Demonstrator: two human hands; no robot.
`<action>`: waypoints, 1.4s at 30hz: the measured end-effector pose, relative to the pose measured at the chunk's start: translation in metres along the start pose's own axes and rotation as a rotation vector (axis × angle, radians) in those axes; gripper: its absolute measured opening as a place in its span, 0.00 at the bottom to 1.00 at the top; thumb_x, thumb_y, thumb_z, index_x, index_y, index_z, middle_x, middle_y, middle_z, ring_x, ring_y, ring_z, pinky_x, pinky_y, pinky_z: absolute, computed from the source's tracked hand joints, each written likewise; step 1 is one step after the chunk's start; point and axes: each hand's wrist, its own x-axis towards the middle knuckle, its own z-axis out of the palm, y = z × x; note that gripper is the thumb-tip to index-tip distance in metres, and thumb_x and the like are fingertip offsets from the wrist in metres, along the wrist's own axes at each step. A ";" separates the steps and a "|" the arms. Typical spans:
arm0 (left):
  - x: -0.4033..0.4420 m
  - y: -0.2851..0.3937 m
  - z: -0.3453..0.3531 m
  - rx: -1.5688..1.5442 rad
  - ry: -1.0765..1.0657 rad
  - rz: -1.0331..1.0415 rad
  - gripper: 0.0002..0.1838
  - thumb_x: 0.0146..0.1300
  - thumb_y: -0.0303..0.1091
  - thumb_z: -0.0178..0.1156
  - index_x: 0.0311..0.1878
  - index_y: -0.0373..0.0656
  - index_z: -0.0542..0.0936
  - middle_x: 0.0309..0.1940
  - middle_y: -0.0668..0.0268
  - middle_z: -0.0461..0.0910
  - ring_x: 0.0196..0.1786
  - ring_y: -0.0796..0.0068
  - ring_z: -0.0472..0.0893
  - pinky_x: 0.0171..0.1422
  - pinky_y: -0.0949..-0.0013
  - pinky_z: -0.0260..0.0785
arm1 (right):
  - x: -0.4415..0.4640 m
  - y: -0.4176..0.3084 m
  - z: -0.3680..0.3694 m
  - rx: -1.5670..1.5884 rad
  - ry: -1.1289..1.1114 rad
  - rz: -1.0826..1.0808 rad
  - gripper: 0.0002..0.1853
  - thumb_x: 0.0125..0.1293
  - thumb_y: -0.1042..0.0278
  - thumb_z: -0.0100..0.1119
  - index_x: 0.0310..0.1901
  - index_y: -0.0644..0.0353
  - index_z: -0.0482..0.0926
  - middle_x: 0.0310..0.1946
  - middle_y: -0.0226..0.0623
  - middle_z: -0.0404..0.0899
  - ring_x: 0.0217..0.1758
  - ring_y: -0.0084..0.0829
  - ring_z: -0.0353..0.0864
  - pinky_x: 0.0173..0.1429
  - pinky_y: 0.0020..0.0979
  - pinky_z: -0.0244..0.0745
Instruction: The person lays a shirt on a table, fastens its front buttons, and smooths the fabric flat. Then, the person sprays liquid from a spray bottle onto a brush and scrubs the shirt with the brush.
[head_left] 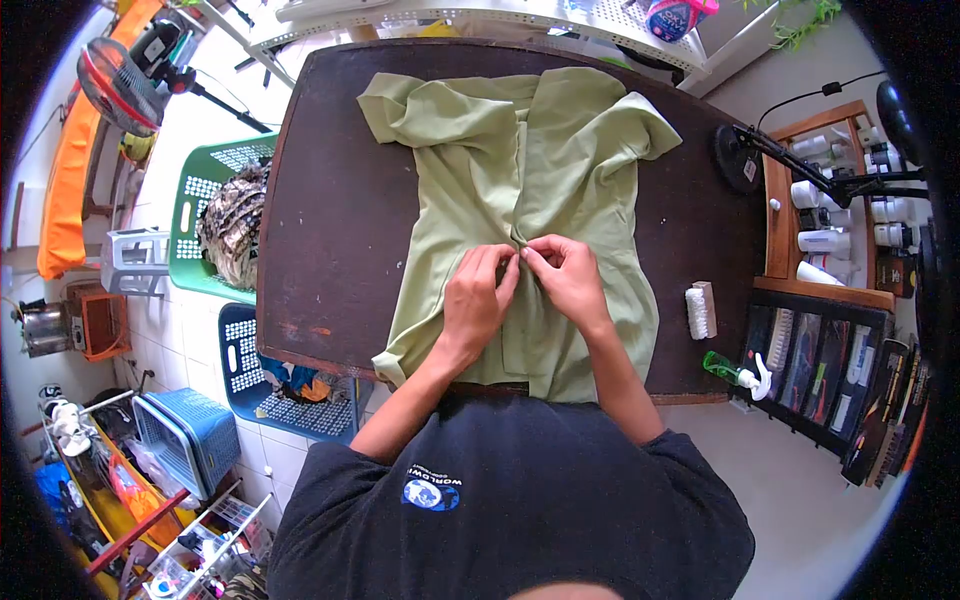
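A light green short-sleeved shirt (580, 170) lies spread on the dark wooden table (330, 230), its collar end away from me and its hem at my body. Down its middle runs the front opening. My left hand (480, 298) is closed in a pinch on the cloth at this opening, a bit below mid-length. Right beside it, my right hand (568, 284) pinches the same edge between thumb and fingers. The fingertips of both hands nearly meet, and whatever small part lies between them is hidden.
At the table's right are a white brush (697, 313), a green spray bottle (722, 367) and a black lamp (740, 158). To the left stand a green basket (187, 215) with patterned cloth, a blue basket (238, 365) and a fan (122, 88).
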 end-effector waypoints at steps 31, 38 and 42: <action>-0.009 -0.006 -0.016 0.309 -0.015 0.166 0.10 0.65 0.31 0.73 0.47 0.45 0.84 0.43 0.65 0.84 0.41 0.63 0.82 0.47 0.61 0.77 | -0.013 -0.008 -0.013 -0.030 0.013 -0.047 0.07 0.76 0.70 0.69 0.45 0.66 0.90 0.32 0.29 0.88 0.29 0.19 0.75 0.35 0.24 0.72; -0.030 0.000 -0.038 0.375 -0.022 0.126 0.13 0.65 0.32 0.74 0.51 0.45 0.85 0.46 0.65 0.86 0.45 0.63 0.83 0.52 0.61 0.78 | -0.039 -0.018 -0.014 -0.190 0.078 -0.190 0.07 0.74 0.69 0.71 0.46 0.64 0.90 0.33 0.30 0.88 0.29 0.22 0.76 0.35 0.27 0.74; -0.038 -0.002 -0.035 0.428 -0.045 0.112 0.11 0.67 0.31 0.71 0.51 0.44 0.84 0.46 0.65 0.85 0.46 0.64 0.81 0.53 0.61 0.76 | -0.050 -0.007 0.001 -0.482 0.142 -0.284 0.08 0.71 0.70 0.73 0.46 0.65 0.90 0.35 0.33 0.90 0.29 0.25 0.78 0.37 0.30 0.76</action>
